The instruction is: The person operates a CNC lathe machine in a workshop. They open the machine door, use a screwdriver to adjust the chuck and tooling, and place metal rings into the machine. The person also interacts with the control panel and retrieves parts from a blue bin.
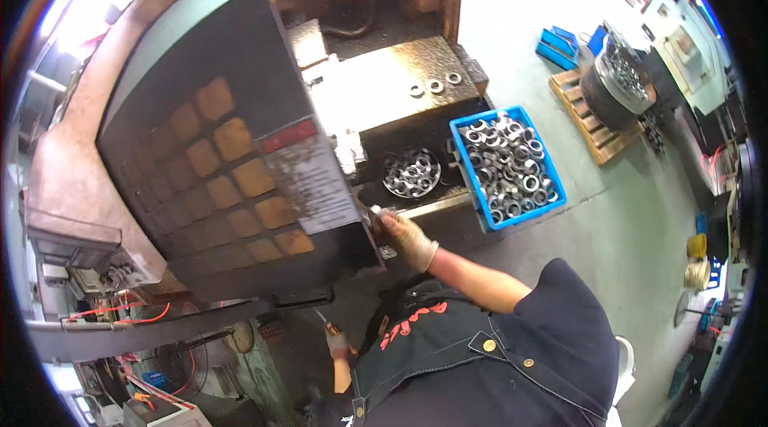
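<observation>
My right hand, in a pale work glove with brown-stained fingers, is closed at the edge of the dark machine door. A small bright spot shows at its fingertips; what they hold is too small to tell. Lower down, my left hand, also gloved, is closed around a thin pale rod-like tool that points up and left. Just beyond my right hand, a round dish of metal rings sits in the machine. Several metal rings stand on the wet, lit ledge above it.
A blue crate full of metal rings stands right of the dish. Farther right are blue bins and a drum of metal parts on a wooden pallet. Red hoses and equipment crowd the lower left.
</observation>
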The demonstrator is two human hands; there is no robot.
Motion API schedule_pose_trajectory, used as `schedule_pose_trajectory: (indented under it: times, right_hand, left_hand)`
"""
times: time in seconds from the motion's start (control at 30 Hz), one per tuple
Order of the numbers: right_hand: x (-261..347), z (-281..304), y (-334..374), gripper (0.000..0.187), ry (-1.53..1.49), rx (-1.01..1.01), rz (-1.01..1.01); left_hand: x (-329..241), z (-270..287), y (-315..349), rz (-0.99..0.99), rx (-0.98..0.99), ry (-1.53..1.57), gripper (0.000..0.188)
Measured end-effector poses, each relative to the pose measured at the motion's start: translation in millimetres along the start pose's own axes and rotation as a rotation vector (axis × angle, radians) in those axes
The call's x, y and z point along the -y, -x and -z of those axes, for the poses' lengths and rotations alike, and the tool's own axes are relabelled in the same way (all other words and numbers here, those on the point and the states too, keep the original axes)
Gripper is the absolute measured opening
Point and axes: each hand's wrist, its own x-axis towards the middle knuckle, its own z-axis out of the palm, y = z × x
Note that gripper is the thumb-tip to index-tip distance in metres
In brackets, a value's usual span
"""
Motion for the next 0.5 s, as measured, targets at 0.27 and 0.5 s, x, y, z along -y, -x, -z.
schedule_pose_trajectory:
  times: [0.27,0.5]
  right_hand:
    - [-38.5,-60.1,-7.8,0.034,-0.345,-0.246,-0.015]
    - [-96.4,-121.0,-38.2,0.04,-0.225,-0.228,0.076]
  left_hand:
    - [15.0,37.3,48.7,0.29,0.022,0.037,0.055]
    - [66.7,38.4,5.1,0.054,0.24,-0.155,0.055]
